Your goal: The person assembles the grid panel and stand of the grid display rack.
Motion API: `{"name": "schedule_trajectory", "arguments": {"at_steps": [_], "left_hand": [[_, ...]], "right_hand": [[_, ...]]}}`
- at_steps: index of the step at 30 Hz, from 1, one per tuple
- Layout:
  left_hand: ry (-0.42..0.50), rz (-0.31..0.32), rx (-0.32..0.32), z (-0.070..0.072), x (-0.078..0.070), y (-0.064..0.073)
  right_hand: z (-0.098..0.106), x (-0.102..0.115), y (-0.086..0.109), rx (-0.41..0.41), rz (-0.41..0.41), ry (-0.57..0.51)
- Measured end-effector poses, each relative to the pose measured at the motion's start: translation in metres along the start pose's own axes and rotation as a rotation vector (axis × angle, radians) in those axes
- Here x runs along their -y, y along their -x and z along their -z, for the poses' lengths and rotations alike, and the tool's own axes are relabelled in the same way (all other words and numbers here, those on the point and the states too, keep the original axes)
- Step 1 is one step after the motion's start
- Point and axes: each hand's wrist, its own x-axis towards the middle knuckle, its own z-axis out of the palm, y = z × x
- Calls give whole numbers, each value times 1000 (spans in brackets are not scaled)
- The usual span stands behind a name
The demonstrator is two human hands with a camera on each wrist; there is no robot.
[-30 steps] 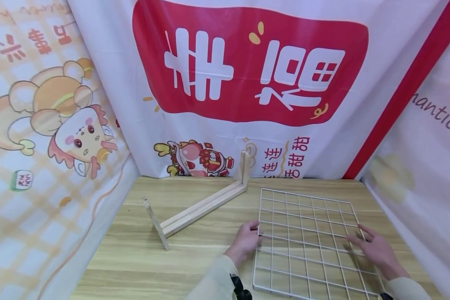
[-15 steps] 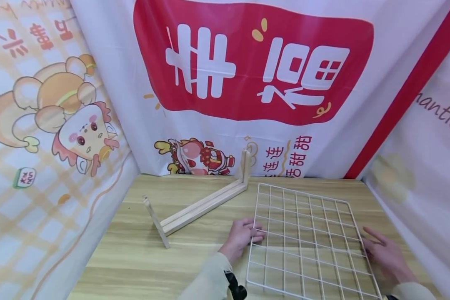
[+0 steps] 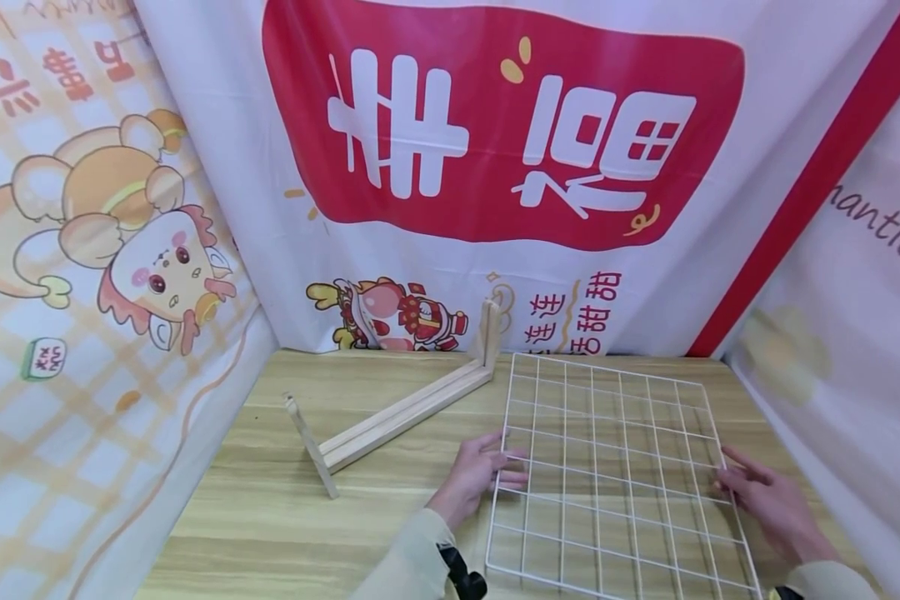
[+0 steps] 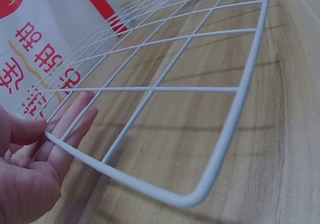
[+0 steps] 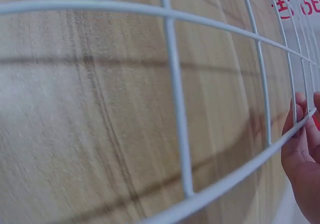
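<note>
A white wire grid panel [image 3: 621, 372] is held above the wood-grain table, its shadow lines showing on the surface below. At its left edge my left hand [image 3: 468, 477] pinches the rim wire, thumb on top and fingers spread beneath the mesh. On the opposite edge my right hand [image 3: 774, 510] grips the rim between thumb and fingers. The rounded near corner of the grid shows large in the left wrist view. To the left stands a wooden frame [image 3: 408, 417], a long grooved bar with an upright piece at each end; neither hand touches it.
The wood-grain table [image 3: 270, 542] runs back to a white printed cloth [image 3: 420, 250] with a red banner. Printed cloth also closes off the left side [image 3: 120, 417] and the right side [image 3: 855, 350], the latter close beyond my right hand.
The grid panel has moved slightly left and away from me. My right hand loosened at the right edge half a second ago and now grips it again. The wooden frame stays put.
</note>
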Motion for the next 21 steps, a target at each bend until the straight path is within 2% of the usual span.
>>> {"name": "schedule_trajectory", "arguments": {"at_steps": [6,13,17,21], "left_hand": [[19,-7,21,0,-3,2],[70,-24,34,-1,-8,2],[83,-43,26,-4,-12,3],[106,-67,-6,-10,-15,3]], "right_hand": [[-3,8,1,-64,38,104],[-8,20,7,-113,46,141],[-10,27,11,-153,78,260],[-18,31,11,-205,168,413]]}}
